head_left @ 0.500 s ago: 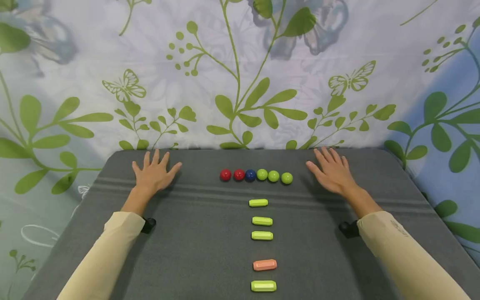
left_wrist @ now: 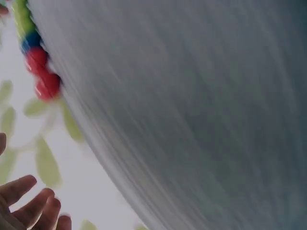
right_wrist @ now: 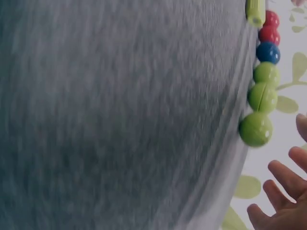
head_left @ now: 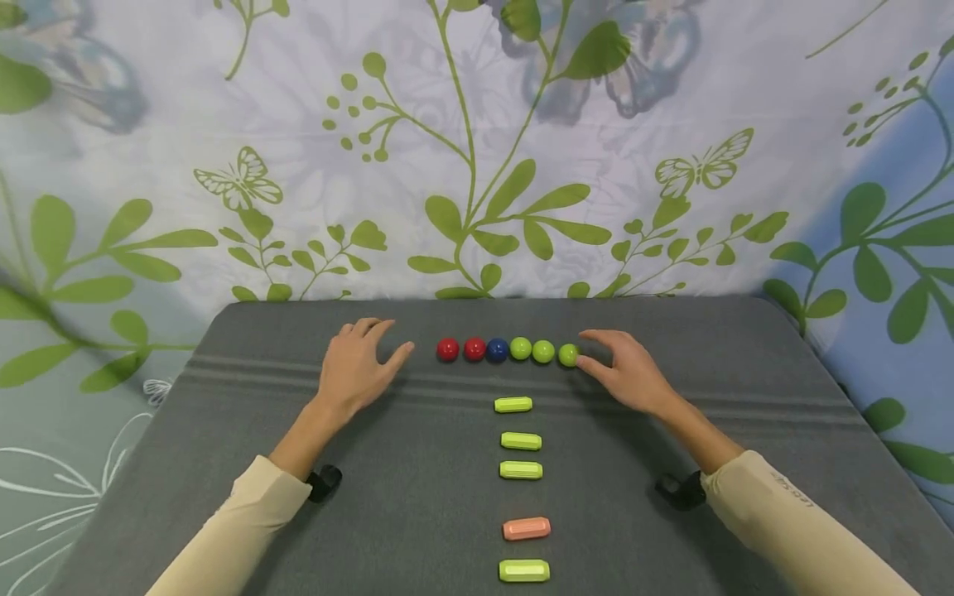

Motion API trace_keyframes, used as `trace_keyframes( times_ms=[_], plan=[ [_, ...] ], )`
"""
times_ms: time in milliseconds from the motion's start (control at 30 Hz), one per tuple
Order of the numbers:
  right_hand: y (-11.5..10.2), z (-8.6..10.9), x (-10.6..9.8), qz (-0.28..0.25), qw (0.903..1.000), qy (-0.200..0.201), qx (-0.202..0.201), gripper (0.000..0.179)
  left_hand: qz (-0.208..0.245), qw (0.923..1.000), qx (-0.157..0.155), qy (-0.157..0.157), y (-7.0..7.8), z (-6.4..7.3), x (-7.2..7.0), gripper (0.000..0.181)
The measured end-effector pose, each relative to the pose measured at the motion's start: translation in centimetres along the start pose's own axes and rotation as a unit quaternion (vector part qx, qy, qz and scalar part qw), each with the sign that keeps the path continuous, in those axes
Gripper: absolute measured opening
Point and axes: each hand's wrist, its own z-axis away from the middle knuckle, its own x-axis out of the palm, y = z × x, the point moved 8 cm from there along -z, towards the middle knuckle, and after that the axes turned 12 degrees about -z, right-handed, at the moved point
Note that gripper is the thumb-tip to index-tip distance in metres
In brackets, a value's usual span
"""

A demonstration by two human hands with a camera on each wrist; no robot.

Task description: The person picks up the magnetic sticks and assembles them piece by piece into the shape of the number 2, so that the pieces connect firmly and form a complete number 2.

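Note:
A row of small glossy balls lies across the far part of the table: two red balls (head_left: 461,349), a blue ball (head_left: 497,350) and three lime green balls (head_left: 543,352). My left hand (head_left: 356,371) hovers left of the red end, thumb and fingers spread apart with nothing between them. At the other end, my right hand (head_left: 632,374) reaches toward the outermost green ball (right_wrist: 255,129). Its thumb tip overlaps that ball in the head view, while the right wrist view shows the loosely bent fingers (right_wrist: 287,178) apart from it.
Below the balls, a column of short faceted sticks runs toward me: several yellow-green sticks (head_left: 521,470) and one orange stick (head_left: 526,528). They lie on a grey cloth-covered table (head_left: 402,513). A leaf-patterned curtain (head_left: 298,165) hangs right behind the table's far edge.
Both hands have moved inward from the table's far corners toward the ends of the ball row. Their flat, spread fingers are now more bent. Balls and sticks stay in place.

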Motion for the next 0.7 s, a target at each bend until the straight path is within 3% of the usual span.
trace_keyframes(
  times_ms=[100, 233, 367, 467, 567, 633, 700],
  plan=[
    [-0.1, 0.2, 0.7, -0.013, 0.9999, -0.002, -0.003, 0.048, 0.02, 0.9996, 0.019, -0.002, 3.1, 1.1, 0.1, 0.052],
    [-0.1, 0.4, 1.5, -0.018, 0.9998, -0.002, -0.008, 0.048, 0.036, 0.9976, 0.045, -0.04, 7.1, 2.6, 1.1, 0.05],
    [0.2, 0.6, 2.2, -0.016, 0.9998, -0.001, -0.012, 0.048, 0.121, 0.9864, 0.065, -0.09, 10.1, 3.7, 2.5, 0.046],
    [0.3, 0.7, 2.4, -0.011, 0.9998, 0.004, -0.015, 0.047, 0.207, 0.9688, 0.06, -0.123, 11.3, 4.0, 3.5, 0.042],
    [0.4, 0.9, 2.7, -0.004, 0.9998, 0.009, -0.019, 0.045, 0.259, 0.9537, 0.051, -0.144, 12.0, 3.9, 4.6, 0.04],
    [0.4, 0.9, 2.9, 0.0, 0.9997, 0.01, -0.022, 0.044, 0.269, 0.9498, 0.048, -0.153, 12.3, 3.9, 5.4, 0.039],
    [0.3, 1.0, 3.2, 0.005, 0.9996, 0.01, -0.025, 0.042, 0.264, 0.9506, 0.053, -0.155, 12.4, 3.9, 6.1, 0.038]
  ],
)
